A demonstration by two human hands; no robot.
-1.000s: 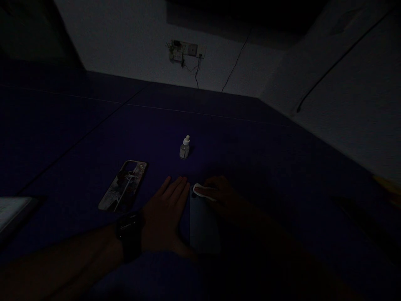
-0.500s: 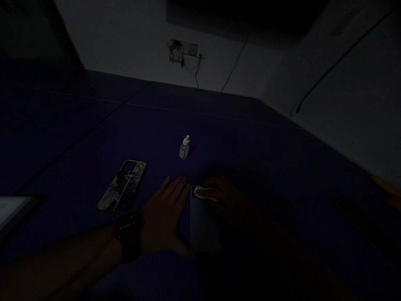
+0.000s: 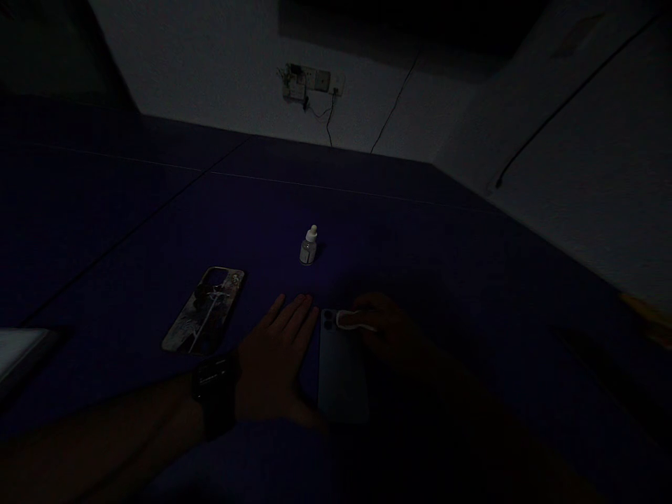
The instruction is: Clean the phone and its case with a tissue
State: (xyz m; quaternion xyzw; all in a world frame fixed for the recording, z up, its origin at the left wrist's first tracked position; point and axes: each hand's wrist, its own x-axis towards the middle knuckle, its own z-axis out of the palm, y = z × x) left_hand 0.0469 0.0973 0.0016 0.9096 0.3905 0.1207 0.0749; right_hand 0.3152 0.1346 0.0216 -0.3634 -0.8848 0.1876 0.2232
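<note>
A phone (image 3: 341,385) lies back side up on the dark blue surface, its camera lenses at the far left corner. My left hand (image 3: 276,367) rests flat along the phone's left edge, fingers stretched out and thumb by the near end. In my right hand (image 3: 386,322) a small white cloth (image 3: 354,320) is pressed against the phone's back, just right of the lenses. Left of my left hand lies a patterned phone case (image 3: 204,311). A small dropper bottle (image 3: 309,246) with a white cap stands upright beyond the hands.
A pale, flat-topped object (image 3: 24,350) sits at the left edge. Something yellow (image 3: 645,318) lies at the far right. Sockets with plugs and cables (image 3: 312,80) are on the back wall. The room is very dim.
My right hand has slid the cloth a little to the right, off the camera lenses, which now show more fully. My left hand has stayed in place.
</note>
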